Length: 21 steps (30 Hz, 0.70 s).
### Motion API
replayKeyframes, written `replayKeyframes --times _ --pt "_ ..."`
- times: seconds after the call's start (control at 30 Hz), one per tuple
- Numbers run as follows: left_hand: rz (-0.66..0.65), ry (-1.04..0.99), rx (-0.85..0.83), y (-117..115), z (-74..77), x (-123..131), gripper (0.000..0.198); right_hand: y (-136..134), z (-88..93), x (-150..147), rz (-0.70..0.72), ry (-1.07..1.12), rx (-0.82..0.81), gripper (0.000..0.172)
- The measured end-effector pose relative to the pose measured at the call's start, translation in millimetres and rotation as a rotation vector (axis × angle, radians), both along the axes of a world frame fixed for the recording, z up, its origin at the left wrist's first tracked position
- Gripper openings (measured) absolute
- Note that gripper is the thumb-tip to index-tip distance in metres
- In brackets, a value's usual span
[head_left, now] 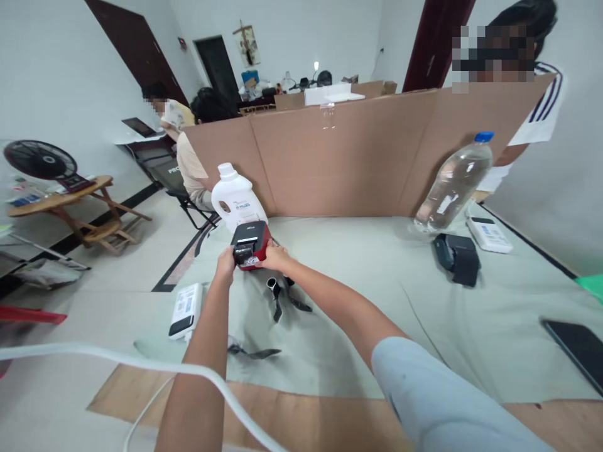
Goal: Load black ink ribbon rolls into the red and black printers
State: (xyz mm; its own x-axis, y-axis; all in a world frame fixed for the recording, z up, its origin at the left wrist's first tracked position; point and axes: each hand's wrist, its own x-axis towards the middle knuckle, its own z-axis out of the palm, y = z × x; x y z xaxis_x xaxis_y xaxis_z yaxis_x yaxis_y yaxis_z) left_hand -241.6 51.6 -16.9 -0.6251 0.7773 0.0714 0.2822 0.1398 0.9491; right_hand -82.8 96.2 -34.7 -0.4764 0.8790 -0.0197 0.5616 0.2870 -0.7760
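My left hand grips the left side of a small black and red label printer. My right hand is closed on its right side, and a dark window shows on the face turned to me. Just behind the printer stands a white plastic jug with a white cap. Below my right hand lie black curved strips with a short tube end; I cannot make out what they are. Another dark strip lies nearer me, between my forearms.
A cardboard partition stands along the table's back. At right are a tilted clear water bottle, a black device with a strap, a white box-like device and a phone. A white cable crosses in front. Several people are beyond.
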Motion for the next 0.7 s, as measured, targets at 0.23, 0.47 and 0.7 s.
replayKeyframes --times 0.23,0.47,0.7 --pt "-0.127 0.157 0.133 5.6 42.6 36.8 0.037 -1.3 5.7 51.1 0.162 0.223 0.231 0.078" --pt "-0.385 0.178 0.228 8.6 71.1 152.7 0.046 -20.1 41.6 164.1 -0.107 0.512 0.328 0.100" --pt "-0.575 0.013 0.147 -26.5 19.2 276.3 0.045 -77.2 4.7 285.0 -0.372 0.462 0.334 0.109"
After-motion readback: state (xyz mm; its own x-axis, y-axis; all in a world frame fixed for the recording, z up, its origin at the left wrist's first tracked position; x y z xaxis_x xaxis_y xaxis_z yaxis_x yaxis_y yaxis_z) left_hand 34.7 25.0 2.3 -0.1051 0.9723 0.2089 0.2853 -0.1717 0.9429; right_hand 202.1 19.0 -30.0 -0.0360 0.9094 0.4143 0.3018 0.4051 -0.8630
